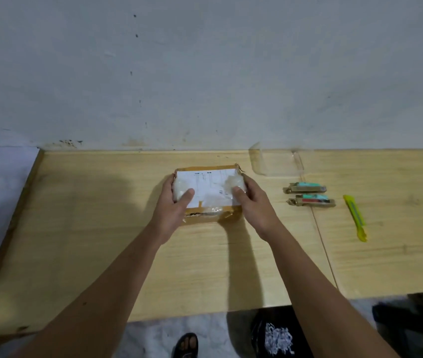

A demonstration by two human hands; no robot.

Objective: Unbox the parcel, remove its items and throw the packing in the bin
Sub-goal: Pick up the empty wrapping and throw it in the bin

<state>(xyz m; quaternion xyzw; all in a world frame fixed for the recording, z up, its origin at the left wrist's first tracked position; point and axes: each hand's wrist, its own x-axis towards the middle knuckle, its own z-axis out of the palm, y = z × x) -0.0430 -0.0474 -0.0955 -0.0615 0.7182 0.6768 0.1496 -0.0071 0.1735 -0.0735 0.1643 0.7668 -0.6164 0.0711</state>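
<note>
- Near edge, below the surface: a sandalled foot (185, 345) on pale floor, and a black bag (277, 334) with white scraps in it. Likely the bin for the packing, can't confirm.
- Left hand (173, 206) clasps the left end of the parcel (209, 193), thumb over the top, fingers wrapped round the side. Closed on it, not wide.
- Right hand (253, 202) mirrors that on the right end, thumb on top by the glossy tape. Also gripping the parcel.
- Parcel sits between both hands, mid-surface, flat; a brown carton with a white label (210, 184) on top and clear tape over the ends. Looks still sealed, though the front edge is ragged.
- Step in hand, my read: steady or turn the parcel before cutting. Keep it flat on the surface (101, 241), find the tape seam, and hold with one hand only when the other goes for the cutter.
- Cut shallow along the seam so the contents aren't nicked.
- Yellow cutter (355, 218) lies well to the right, apart from the right hand.
- Two clamp-like metal items (308, 195) lie between parcel and cutter, not touching either.
- Farthest: clear plastic packaging (275, 161) by the wall (205, 73), just beyond the parcel's right corner.
</note>
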